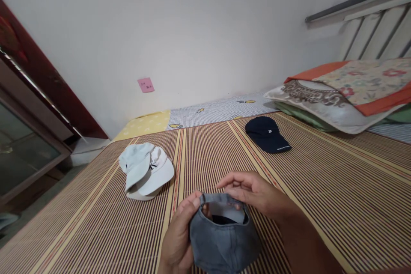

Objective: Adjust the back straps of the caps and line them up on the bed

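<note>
A grey-blue baseball cap (226, 246) is held low in front of me, with its back opening and adjustment strap (215, 198) facing up. My left hand (180, 233) grips its left side, the thumb lying by the strap's left end. Over the strap's right end, my right hand (253, 192) has its fingers loosely bent and apart; the thumb side appears to touch the strap. The cap's brim is hidden. Left of my hands, a pale grey-green cap (136, 160) overlaps a white cap (162, 167) with a dark logo. A navy cap (265, 132) lies farther back on the right.
A striped bamboo mat (105, 222) covers the bed. Stacked pillows (327, 98) with an orange-edged floral cloth (375, 81) rest at the back right, below a radiator (382, 30). A pink note (146, 85) is stuck to the white wall. A glass-panelled door (24, 145) stands at left.
</note>
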A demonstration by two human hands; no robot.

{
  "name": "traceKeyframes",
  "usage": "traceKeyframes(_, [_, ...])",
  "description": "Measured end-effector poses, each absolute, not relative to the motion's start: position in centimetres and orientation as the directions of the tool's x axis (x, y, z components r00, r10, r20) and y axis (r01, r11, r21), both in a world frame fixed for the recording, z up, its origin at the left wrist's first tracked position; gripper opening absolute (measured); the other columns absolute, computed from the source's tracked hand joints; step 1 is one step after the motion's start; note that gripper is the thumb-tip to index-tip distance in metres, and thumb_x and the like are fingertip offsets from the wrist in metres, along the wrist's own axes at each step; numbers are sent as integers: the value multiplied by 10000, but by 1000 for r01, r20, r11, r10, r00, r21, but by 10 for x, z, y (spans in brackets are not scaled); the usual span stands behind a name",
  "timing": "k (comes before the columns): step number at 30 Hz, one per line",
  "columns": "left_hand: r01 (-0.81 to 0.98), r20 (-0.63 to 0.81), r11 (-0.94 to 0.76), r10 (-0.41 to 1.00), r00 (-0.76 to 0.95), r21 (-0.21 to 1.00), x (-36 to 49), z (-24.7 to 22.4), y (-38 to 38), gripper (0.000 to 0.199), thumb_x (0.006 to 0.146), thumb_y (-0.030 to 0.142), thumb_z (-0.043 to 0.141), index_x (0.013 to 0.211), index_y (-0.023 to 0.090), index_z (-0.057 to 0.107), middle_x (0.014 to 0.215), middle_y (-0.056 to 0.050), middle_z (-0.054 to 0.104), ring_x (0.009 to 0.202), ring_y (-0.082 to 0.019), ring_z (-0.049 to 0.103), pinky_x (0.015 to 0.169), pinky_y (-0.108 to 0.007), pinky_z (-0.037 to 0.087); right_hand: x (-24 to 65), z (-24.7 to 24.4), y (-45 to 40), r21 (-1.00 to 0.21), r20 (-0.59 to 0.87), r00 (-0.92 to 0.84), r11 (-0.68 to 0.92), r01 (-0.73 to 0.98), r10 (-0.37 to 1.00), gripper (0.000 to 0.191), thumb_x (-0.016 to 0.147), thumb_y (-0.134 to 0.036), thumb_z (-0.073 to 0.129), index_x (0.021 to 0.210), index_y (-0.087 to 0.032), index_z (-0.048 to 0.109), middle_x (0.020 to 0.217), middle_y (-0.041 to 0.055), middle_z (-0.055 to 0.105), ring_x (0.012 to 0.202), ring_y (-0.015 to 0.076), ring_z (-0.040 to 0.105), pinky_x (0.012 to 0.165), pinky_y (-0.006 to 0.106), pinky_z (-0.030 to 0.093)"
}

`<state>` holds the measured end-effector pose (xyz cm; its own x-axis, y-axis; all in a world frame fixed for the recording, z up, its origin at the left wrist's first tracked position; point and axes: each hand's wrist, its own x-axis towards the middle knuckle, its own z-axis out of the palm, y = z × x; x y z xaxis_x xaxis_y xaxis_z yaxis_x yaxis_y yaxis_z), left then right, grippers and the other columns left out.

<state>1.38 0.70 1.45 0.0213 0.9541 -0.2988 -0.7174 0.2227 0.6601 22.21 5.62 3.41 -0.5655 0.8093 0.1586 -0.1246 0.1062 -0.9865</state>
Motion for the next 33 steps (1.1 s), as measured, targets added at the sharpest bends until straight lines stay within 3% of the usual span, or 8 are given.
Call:
traceKeyframes(3, [-783, -397, 195, 915, -72, 590, 10, 14, 10, 126, 844, 23, 669, 917, 114, 717, 769, -64, 751, 652, -132, 713, 687, -260, 607, 228, 30, 58, -983, 147, -591, 52, -175, 793, 278, 942, -390, 662, 1108, -170, 704, 777, 4, 649, 699, 109, 622, 679, 227, 490])
traceKeyframes(6, [-822, -427, 174, 899, -91, 542, 10, 18, 11, 220, 926, -12, 517, 897, 89, 711, 747, -104, 758, 630, -151, 729, 666, -292, 625, 231, 22, 62, -925, 203, -585, -42, -377, 785, 347, 895, -380, 732, 1170, -173, 687, 788, 4, 656, 695, 93, 634, 646, 179, 491])
traceKeyframes(9, [-839, -457, 163, 883, -111, 519, 13, 21, 12, 233, 916, -38, 514, 828, 62, 705, 723, -120, 757, 602, -157, 730, 634, -274, 625, 231, 15, 66, -816, 236, -529, -129, -563, 815, 414, 828, -318, 808, 1197, -183, 677, 890, 26, 682, 722, 87, 657, 618, 143, 502])
traceKeyframes(13, [-848, -476, 155, 871, -125, 506, 15, 21, 12, 224, 900, -54, 532, 821, 49, 714, 745, -145, 766, 630, -175, 748, 639, -277, 634, 229, 14, 67, -777, 241, -491, -137, -615, 837, 404, 816, -257, 818, 1190, -177, 689, 931, 45, 693, 764, 96, 680, 660, 150, 538])
traceKeyframes(19, [-830, -447, 147, 884, -133, 537, 16, 22, 11, 240, 907, -57, 512, 847, 56, 716, 772, -127, 772, 636, -156, 744, 639, -256, 629, 231, 14, 67, -805, 206, -466, -121, -581, 861, 348, 804, -274, 822, 1126, -184, 724, 957, 39, 692, 794, 90, 687, 706, 150, 539])
traceKeyframes(24, [-767, -416, 177, 900, -127, 617, 19, 21, 8, 158, 897, -5, 585, 925, 79, 715, 799, -113, 776, 653, -146, 734, 661, -252, 613, 229, 21, 65, -905, 212, -483, -17, -426, 850, 291, 825, -312, 794, 1082, -187, 735, 875, 13, 675, 668, 65, 624, 602, 146, 481])
traceKeyframes(29, [-717, -308, 244, 950, 42, 653, 23, 19, 3, 154, 778, 155, 805, 903, 127, 721, 801, -59, 757, 692, -138, 707, 664, -220, 567, 221, 35, 56, -975, 195, -529, 106, -193, 826, 250, 796, -297, 809, 1011, -182, 753, 727, -23, 627, 608, 68, 554, 566, 167, 420])
traceKeyframes(33, [-698, -181, 266, 964, 194, 665, 24, 21, 2, 164, 764, 221, 816, 857, 129, 718, 746, -25, 694, 650, -97, 620, 629, -185, 489, 217, 39, 51, -980, 199, -505, 163, -115, 840, 158, 822, -249, 756, 965, -182, 764, 713, -19, 644, 627, 76, 545, 581, 175, 413])
